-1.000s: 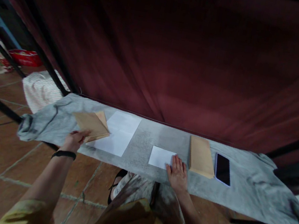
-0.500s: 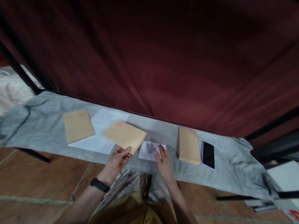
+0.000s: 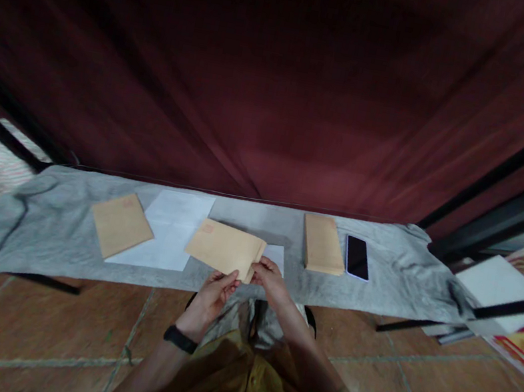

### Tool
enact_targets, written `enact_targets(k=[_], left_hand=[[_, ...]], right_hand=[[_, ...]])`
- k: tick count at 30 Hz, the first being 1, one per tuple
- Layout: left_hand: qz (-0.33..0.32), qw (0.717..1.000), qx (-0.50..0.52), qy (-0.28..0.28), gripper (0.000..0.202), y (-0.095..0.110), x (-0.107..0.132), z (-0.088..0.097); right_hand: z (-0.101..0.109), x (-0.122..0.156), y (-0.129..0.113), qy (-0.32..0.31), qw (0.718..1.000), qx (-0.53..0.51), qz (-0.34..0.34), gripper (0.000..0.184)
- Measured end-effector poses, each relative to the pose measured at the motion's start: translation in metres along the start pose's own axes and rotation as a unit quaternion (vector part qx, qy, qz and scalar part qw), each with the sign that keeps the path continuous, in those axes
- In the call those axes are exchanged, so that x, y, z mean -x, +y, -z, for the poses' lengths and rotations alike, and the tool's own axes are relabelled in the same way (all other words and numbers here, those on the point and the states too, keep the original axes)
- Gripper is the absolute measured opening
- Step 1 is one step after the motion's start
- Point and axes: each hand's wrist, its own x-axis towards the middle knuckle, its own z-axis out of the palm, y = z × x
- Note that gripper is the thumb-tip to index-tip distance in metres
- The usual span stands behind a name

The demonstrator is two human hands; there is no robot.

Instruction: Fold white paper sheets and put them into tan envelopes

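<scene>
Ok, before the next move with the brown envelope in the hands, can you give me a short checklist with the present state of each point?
1. Both hands on the held envelope: left hand and right hand grip its near right corner. Ok.
2. Envelope lifted off the grey cloth: ok.
3. Envelope mouth open: cannot tell.
4. Small white sheet within reach: lies behind the right hand, partly covered. Ok.
5. Phone apart from the hands: beside the envelope stack. Ok.

Dim maroon curtain (image 3: 280,91) behind grey-draped bench (image 3: 57,234), terracotta floor (image 3: 40,332).
</scene>
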Motion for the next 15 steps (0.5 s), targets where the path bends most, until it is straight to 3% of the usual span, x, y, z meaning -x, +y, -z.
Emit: enact_targets(k=[7, 11, 13, 15], left_hand=[[0.014, 1.0, -0.016, -0.01, 0.031, -0.011, 0.01, -0.004], [0.036, 0.983, -0.168, -0.06, 0.031, -0.019, 0.019, 0.004], [-0.036, 0.947, -0.308, -0.086, 0.03, -0.017, 0.023, 0.008], [-0.199, 0.874, -0.436, -0.078, 0.025, -0.008, 0.024, 0.009]], right_hand=[[0.006, -0.001, -0.002, -0.032, 0.999, 0.023, 0.0, 0.038], [0.012, -0.009, -0.002, -0.017, 0.99, 0.109, 0.083, 0.025], [0.016, -0.013, -0.002, 0.007, 0.986, 0.125, 0.112, 0.021], [0.019, -0.015, -0.002, 0.018, 0.985, 0.126, 0.12, 0.02]])
